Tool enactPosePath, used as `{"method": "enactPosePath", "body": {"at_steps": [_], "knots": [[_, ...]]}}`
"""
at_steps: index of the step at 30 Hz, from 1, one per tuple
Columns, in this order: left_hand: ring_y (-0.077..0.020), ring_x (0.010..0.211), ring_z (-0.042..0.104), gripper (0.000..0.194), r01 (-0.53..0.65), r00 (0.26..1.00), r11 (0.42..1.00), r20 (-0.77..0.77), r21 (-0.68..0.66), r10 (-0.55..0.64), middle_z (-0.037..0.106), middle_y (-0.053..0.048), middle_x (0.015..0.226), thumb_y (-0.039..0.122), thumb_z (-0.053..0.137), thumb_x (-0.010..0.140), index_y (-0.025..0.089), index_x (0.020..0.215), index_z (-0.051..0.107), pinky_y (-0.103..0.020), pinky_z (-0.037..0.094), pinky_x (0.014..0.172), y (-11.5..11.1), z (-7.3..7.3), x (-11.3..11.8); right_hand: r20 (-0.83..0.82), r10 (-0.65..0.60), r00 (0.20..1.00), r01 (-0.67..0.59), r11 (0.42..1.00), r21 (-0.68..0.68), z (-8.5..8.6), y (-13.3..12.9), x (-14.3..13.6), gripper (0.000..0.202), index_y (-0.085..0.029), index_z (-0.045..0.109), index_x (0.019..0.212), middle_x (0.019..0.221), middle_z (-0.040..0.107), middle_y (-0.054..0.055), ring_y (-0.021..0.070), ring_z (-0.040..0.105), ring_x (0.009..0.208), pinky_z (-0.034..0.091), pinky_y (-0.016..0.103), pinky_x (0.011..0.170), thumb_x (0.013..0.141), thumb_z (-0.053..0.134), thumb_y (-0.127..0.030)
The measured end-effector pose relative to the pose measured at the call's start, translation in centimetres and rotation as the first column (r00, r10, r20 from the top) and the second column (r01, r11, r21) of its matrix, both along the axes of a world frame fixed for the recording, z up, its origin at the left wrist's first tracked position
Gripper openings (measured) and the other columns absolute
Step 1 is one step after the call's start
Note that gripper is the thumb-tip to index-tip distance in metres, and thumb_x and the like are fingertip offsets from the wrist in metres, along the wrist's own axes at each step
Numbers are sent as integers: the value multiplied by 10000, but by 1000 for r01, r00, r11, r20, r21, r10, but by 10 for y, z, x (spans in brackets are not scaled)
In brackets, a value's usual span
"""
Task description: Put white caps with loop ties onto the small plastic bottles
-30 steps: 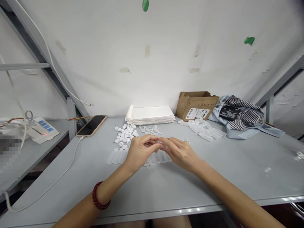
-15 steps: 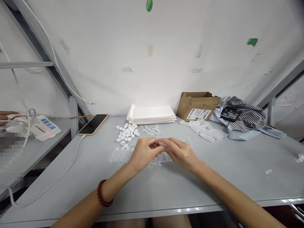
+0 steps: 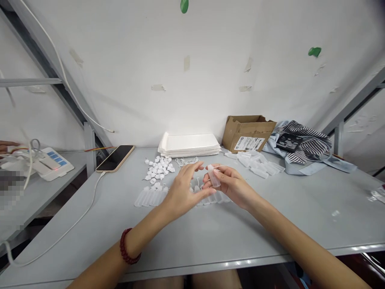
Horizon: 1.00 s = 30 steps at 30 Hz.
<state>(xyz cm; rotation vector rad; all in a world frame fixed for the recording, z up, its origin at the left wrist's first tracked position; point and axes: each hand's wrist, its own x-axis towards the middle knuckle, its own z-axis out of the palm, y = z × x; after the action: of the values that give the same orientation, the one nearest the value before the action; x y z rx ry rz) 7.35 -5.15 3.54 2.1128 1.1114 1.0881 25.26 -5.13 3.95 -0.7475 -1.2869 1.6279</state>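
A small translucent tube (image 3: pixel 214 176) is pinched between the thumb and fingers of my right hand (image 3: pixel 231 182). Beside it my left hand (image 3: pixel 185 190) curves with thumb and fingers apart, nothing held between them. Under and around my hands, capped tubes (image 3: pixel 148 197) lie in a row on the grey table (image 3: pixel 168 245). White caps (image 3: pixel 158 168) form a loose pile behind the row on the left. Thin white loops (image 3: pixel 182 161) lie behind my left hand, partly hidden by it. More tubes (image 3: pixel 260 164) are heaped at the back right.
A stack of white sheets (image 3: pixel 190 144) and an open cardboard box (image 3: pixel 248 133) stand against the wall. A phone (image 3: pixel 116 158) on a cable is at the left. Striped cloth (image 3: pixel 313 142) lies at the back right. Another person's hand (image 3: pixel 7 145) shows at the far left.
My hands were together around a small tube. Now my left hand has opened and moved off it, while my right hand holds the tube upright. The view has shifted slightly.
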Motion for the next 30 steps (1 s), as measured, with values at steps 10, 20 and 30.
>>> {"method": "enactPosePath", "body": {"at_steps": [10,20,30], "knots": [[-272,1112,499,509,38,994,961,-112,275,-7,586,-101,1146,274,702,762,207,1216,481,-436,453,933,-3,-8,3,-29,129,991,-130,990,-47,-1,-3,-6,257,-155,551,981,886,708,106,214,699,821,520,338,743,874,576,-387],[-272,1056,491,449,42,985,918,-173,394,29,580,-100,1079,259,697,756,182,1154,505,-431,460,900,2,-8,4,322,-187,928,126,971,201,6,10,18,321,-181,551,1026,811,692,33,158,661,735,513,305,695,793,664,-370],[-285,1018,495,383,176,933,921,-357,346,-44,597,-97,1010,348,700,758,167,1061,552,-428,465,847,26,14,50,594,-405,695,89,868,488,20,21,67,137,-161,710,850,705,695,17,126,614,554,494,262,541,770,620,-227]]}}
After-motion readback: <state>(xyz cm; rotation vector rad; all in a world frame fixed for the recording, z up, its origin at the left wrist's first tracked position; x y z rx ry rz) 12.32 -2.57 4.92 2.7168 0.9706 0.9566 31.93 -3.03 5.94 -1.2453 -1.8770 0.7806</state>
